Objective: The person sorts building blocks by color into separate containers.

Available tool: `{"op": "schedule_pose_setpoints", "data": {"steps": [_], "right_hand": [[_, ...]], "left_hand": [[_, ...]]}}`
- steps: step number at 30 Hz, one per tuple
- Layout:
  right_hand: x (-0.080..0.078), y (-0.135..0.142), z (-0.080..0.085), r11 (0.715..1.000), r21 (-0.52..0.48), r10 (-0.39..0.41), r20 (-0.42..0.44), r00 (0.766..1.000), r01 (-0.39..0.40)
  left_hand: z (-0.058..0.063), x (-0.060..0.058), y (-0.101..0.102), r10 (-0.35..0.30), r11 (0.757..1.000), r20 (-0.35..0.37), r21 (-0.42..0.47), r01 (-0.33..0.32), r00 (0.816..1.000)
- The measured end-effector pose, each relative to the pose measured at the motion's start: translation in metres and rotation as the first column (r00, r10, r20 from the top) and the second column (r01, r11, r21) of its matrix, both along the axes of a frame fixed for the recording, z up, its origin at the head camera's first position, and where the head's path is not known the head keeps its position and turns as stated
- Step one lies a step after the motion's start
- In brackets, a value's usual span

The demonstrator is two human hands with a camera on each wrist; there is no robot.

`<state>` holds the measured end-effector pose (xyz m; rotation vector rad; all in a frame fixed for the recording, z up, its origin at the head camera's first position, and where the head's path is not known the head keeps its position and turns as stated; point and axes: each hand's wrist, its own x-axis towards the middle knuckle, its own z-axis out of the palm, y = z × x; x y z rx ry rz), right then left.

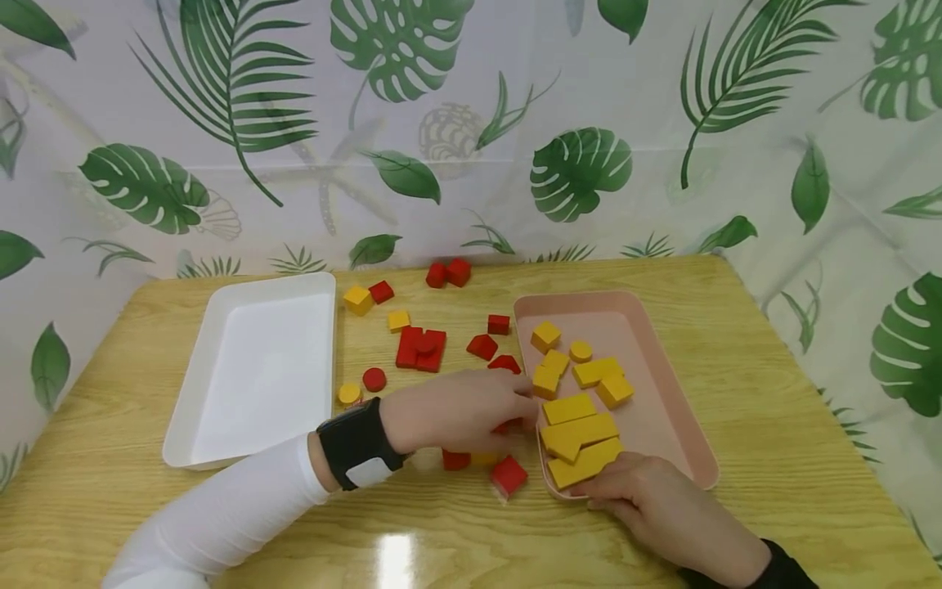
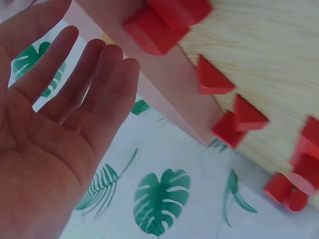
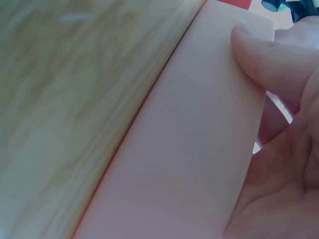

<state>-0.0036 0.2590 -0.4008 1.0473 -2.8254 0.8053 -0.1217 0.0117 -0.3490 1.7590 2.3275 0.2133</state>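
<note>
My left hand (image 1: 467, 405) reaches over red blocks beside the left wall of a pink tray (image 1: 666, 401). In the left wrist view its fingers are loosely extended and hold nothing, close to the tray's wall (image 2: 167, 92). Red blocks (image 2: 159, 32) lie along the outside of that wall. At the tray's near edge, my right hand (image 1: 651, 499) grips the rim, its thumb (image 3: 254, 55) pressed on the outer wall in the right wrist view. Inside the tray lie several yellow blocks (image 1: 603, 372), including long ones (image 1: 589, 462) stacked by the near left corner.
A white tray (image 1: 280, 360) stands at the left. Between the trays lie loose red and yellow pieces, among them a red cube (image 1: 509, 476), a red disc (image 1: 374, 379) and a yellow cube (image 1: 358, 299). A leaf-patterned cloth (image 1: 471, 213) hangs behind the wooden table (image 1: 765, 393).
</note>
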Motion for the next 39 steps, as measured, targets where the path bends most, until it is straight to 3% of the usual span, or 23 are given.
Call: {"op": "schedule_pose_setpoints", "data": {"steps": [9, 17, 25, 31, 39], "right_hand": [[0.000, -0.001, 0.003, 1.000, 0.017, -0.003, 0.015, 1.000, 0.002], [0.000, -0.001, 0.002, 1.000, 0.008, -0.003, -0.024, 1.000, 0.003], [0.000, 0.000, 0.001, 1.000, 0.006, -0.006, -0.017, 1.000, 0.006], [-0.001, 0.000, -0.001, 1.000, 0.011, -0.003, -0.023, 1.000, 0.004], [-0.001, 0.001, 0.000, 1.000, 0.011, -0.004, 0.009, 1.000, 0.004]], "left_hand": [[-0.016, 0.009, -0.024, 0.005, 0.999, 0.054, -0.052, -0.002, 0.999], [-0.028, 0.010, -0.019, -0.030, 0.999, 0.033, -0.018, 0.030, 0.999], [-0.031, 0.009, -0.016, -0.003, 0.999, 0.040, -0.038, 0.004, 0.999], [-0.017, 0.005, -0.015, 0.029, 0.998, 0.056, -0.052, -0.026, 0.998], [0.010, -0.008, 0.008, 0.016, 0.999, 0.019, 0.047, -0.017, 1.000]]}}
